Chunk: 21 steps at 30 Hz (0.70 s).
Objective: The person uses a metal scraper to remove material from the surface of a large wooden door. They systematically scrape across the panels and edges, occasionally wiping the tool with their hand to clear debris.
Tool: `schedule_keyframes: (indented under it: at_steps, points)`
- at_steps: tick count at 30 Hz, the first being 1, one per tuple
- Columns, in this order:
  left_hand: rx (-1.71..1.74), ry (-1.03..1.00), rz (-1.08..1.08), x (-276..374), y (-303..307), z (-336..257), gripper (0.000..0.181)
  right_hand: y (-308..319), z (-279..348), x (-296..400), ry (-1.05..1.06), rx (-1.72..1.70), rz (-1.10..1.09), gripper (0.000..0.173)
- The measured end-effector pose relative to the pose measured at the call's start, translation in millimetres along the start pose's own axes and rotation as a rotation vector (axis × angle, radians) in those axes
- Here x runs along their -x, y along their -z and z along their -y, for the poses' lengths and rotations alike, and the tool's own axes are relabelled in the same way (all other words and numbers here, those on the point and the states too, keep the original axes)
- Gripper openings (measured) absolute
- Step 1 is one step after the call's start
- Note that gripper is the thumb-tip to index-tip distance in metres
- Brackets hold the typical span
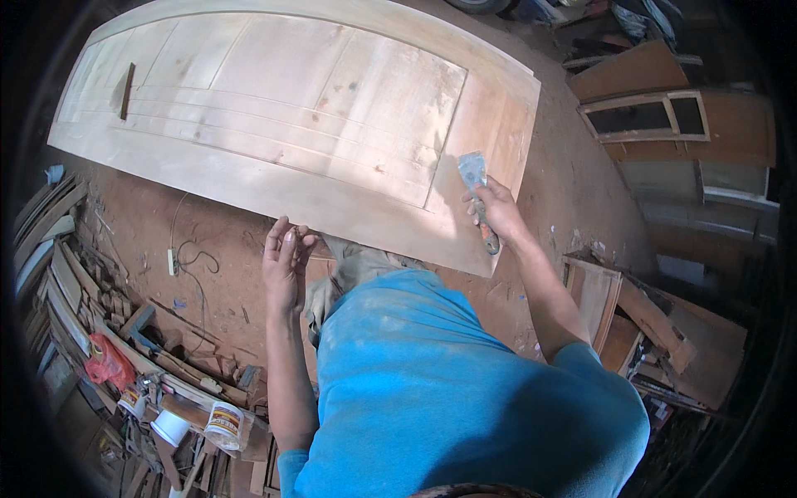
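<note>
In front of me lies a large pale wooden door panel [268,81], with grooves and framed borders on its face. My right hand [501,211] grips the worn handle of a putty knife [473,167]. Its broad metal blade points away from me, over the panel's right-hand border. My left hand [285,267] is at the panel's near edge, thumb and fingers curled close together. Whether something small sits between those fingertips cannot be made out. Towards the far left of the panel rests a narrow dark strip [127,91], apparently wood. Brown spots and patches mark the panel's surface.
Left, on the dirt floor, are a cable with a white socket strip [172,262] and piled wood offcuts [68,274]. Nearby are a red plastic bag [109,361] and a white labelled tub [224,425]. Wooden frames [647,118] and a cabinet-like piece [594,305] stand right.
</note>
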State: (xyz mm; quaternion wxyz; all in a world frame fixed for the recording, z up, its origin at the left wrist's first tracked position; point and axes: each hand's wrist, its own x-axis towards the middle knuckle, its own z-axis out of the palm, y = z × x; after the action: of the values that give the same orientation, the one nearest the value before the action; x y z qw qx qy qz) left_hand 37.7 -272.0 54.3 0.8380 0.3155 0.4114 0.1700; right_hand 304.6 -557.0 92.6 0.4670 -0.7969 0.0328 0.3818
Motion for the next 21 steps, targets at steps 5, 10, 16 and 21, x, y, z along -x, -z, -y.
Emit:
schedule_keyframes:
  at_steps: [5,10,16,21]
  points:
    - [-0.047,0.054,0.038,-3.8,-4.6,6.0,0.04,0.0,-45.8,-9.2,0.086,0.286,0.022,0.04]
    - [-0.048,0.033,0.028,-6.1,1.6,10.7,0.037,-26.2,-6.9,2.7,0.253,0.64,0.001,0.052]
    - [-0.06,0.075,0.017,-6.2,-5.1,8.6,0.038,-33.0,5.0,-8.7,0.225,0.566,0.182,0.042]
    - [-0.073,0.081,0.079,-4.3,-39.9,18.3,0.04,-55.5,33.8,21.4,-0.019,0.154,0.384,0.027]
